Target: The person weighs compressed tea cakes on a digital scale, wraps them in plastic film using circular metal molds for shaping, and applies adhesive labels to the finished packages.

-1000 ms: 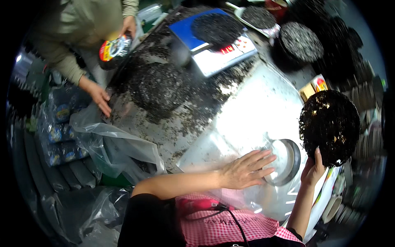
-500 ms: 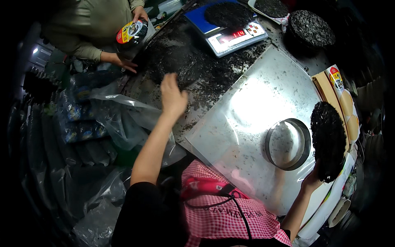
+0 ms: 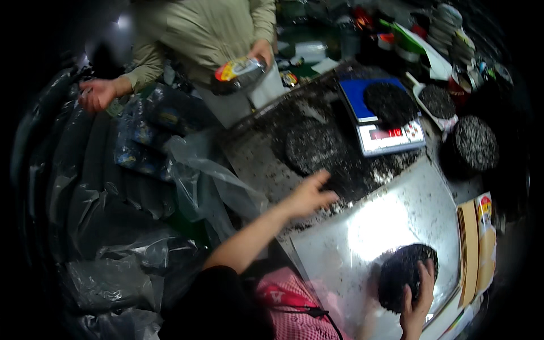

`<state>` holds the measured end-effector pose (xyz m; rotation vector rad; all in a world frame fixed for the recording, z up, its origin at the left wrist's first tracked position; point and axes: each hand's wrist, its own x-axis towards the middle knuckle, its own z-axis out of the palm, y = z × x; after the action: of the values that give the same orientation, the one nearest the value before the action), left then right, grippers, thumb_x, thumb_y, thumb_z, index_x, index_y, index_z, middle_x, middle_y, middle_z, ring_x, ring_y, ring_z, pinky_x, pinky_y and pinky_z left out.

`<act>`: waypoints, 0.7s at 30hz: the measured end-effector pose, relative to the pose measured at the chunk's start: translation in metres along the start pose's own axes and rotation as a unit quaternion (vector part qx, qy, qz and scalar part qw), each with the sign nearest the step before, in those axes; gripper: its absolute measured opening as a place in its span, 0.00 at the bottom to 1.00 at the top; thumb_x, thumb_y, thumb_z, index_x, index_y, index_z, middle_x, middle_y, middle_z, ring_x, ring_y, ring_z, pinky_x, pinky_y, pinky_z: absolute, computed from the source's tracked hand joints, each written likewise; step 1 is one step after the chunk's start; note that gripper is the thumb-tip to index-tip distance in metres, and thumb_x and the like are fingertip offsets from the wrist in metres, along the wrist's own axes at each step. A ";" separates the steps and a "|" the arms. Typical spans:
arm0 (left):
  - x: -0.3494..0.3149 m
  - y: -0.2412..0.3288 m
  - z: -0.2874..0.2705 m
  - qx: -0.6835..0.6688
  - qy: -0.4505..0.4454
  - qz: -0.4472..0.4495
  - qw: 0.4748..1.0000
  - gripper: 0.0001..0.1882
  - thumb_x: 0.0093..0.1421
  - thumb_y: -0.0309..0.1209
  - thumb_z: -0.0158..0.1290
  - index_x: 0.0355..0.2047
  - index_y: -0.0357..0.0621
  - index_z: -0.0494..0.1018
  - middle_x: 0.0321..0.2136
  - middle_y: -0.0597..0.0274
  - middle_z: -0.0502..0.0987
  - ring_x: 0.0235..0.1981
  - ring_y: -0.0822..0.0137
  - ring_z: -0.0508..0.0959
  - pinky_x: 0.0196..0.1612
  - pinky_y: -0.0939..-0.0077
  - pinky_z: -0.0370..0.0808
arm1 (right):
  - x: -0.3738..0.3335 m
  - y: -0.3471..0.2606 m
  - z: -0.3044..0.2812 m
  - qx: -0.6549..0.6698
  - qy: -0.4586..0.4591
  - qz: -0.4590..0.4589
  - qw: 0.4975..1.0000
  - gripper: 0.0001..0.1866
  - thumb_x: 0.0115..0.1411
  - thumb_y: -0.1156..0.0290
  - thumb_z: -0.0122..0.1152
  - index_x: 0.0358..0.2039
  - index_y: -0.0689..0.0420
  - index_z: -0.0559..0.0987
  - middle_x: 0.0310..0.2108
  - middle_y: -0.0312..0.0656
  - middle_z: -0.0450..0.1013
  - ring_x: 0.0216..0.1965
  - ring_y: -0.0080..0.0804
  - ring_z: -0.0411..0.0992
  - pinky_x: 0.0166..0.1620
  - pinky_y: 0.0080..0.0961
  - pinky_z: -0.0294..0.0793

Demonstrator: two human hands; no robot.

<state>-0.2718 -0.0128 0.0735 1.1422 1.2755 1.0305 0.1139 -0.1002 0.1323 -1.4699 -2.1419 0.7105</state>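
My right hand (image 3: 420, 292) lies over a round black flaky cake (image 3: 398, 275), which looks like dried seaweed, with its fingers and thumb bent onto the top. The cake is over the shiny clear sheet (image 3: 323, 243) at the right. The metal ring is not plainly seen now; the cake and hand cover its place. My left hand (image 3: 309, 195), slightly blurred, has its fingers apart and holds nothing. It hovers near the sheet's far left edge, by loose black flakes (image 3: 340, 181) and another round dark cake (image 3: 311, 147) on the table.
Beyond stands a scale (image 3: 391, 141) bearing a dark cake (image 3: 391, 105). A black bowl (image 3: 476, 144) of flakes is at the right. Across the table, a co-worker (image 3: 209, 34) holds a round package (image 3: 239, 76). Plastic bags (image 3: 113, 283) fill the left; card strips (image 3: 468, 255) line the right.
My right hand has brought the black cake from the sheet's right edge down to where the ring stood. My left hand reaches farther right. The co-worker's free hand has swung outward; the view has shifted.
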 end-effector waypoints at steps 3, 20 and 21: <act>-0.003 0.007 0.055 0.068 -0.156 0.097 0.981 0.24 0.59 0.27 0.57 0.55 0.42 0.64 0.39 0.61 0.75 0.37 0.74 0.75 0.37 0.77 0.75 | 0.065 -0.012 0.054 0.239 0.083 0.023 0.967 0.24 0.54 0.80 0.64 0.52 0.68 0.72 0.46 0.56 0.73 0.48 0.47 0.74 0.52 0.29 0.70; 0.013 -0.001 0.030 0.357 -0.053 0.175 0.916 0.16 0.58 0.27 0.51 0.48 0.43 0.73 0.32 0.51 0.76 0.36 0.51 0.78 0.41 0.62 0.75 | 0.171 -0.029 0.064 -0.182 0.024 -0.286 0.941 0.16 0.44 0.80 0.56 0.37 0.56 0.79 0.27 0.39 0.75 0.29 0.38 0.74 0.32 0.34 0.75; 0.023 0.002 0.025 0.361 -0.023 0.193 0.912 0.16 0.58 0.27 0.51 0.48 0.43 0.73 0.32 0.51 0.76 0.37 0.51 0.77 0.42 0.62 0.75 | 0.170 -0.030 0.057 -0.163 0.068 -0.300 0.937 0.19 0.46 0.81 0.55 0.41 0.55 0.78 0.28 0.38 0.74 0.27 0.36 0.72 0.32 0.32 0.74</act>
<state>-0.2456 0.0088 0.0704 2.0362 1.4728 0.8047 0.0008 0.0418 0.1196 -0.8699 -2.4857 0.0318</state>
